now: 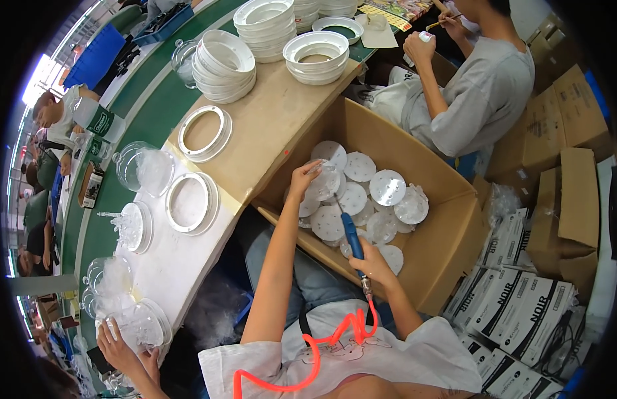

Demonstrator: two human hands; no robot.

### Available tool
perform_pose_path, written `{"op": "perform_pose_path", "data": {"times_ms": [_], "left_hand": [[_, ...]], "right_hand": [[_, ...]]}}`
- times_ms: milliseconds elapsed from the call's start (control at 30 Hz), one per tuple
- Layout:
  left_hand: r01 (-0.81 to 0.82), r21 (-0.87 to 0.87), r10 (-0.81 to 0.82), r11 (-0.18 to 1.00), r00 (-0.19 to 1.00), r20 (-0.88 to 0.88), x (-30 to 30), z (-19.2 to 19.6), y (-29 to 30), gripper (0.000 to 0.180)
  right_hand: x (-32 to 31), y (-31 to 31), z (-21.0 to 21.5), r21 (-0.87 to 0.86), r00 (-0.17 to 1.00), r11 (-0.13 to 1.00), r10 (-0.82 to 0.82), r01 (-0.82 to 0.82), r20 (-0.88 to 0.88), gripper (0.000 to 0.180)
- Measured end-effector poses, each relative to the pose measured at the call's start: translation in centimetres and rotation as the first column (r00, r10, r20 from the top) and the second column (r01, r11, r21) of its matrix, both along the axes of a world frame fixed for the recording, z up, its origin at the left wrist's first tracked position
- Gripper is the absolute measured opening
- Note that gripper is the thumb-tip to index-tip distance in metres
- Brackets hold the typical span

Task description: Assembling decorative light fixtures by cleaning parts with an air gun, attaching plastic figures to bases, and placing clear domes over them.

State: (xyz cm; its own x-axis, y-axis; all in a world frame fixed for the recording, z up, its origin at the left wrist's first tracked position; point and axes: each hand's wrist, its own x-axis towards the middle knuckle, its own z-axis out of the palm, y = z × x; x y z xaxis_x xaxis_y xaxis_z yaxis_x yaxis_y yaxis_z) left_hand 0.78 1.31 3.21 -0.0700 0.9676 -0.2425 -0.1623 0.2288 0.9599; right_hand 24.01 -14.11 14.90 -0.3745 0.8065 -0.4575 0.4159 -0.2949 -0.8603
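My left hand (304, 178) reaches over an open cardboard box (428, 266) and pinches the edge of a clear round disc (327, 181). In my right hand (376, 263) is a blue air blow gun (352, 234), its thin nozzle pointing at that disc. A coiled orange air hose (315, 352) runs from the gun's lower end across my shirt. Below my hands, the box holds several round, whitish, see-through discs (388, 187) with small marks on them, loosely piled. Part of the pile is hidden behind my hands.
Stacked white rings (222, 60) stand on the tan board (275, 113) at left, with single rings (192, 203) nearer. Another person's hands (122, 352) work at lower left. A person in grey (481, 93) sits beyond the box. Printed cartons (514, 306) fill the right.
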Motion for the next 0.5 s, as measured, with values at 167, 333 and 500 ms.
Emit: {"op": "perform_pose_path", "data": {"times_ms": [167,333,500], "left_hand": [[-0.016,-0.041,0.014,0.999,0.999,-0.050,-0.1,0.2,-0.2,0.029],[0.039,0.032,-0.038,0.999,0.998,-0.046,-0.1,0.2,-0.2,0.029],[0.022,0.026,-0.021,0.999,0.999,-0.048,0.0,0.4,0.0,0.030]], "right_hand": [[1.0,-0.2,-2.2,-0.017,0.998,0.999,-0.036,0.035,-0.061,0.037],[0.1,0.0,-2.1,-0.033,0.982,0.989,0.140,-0.145,-0.130,0.037],[0.4,1.0,-2.3,-0.047,0.999,0.999,-0.010,0.007,-0.052,0.034]]}}
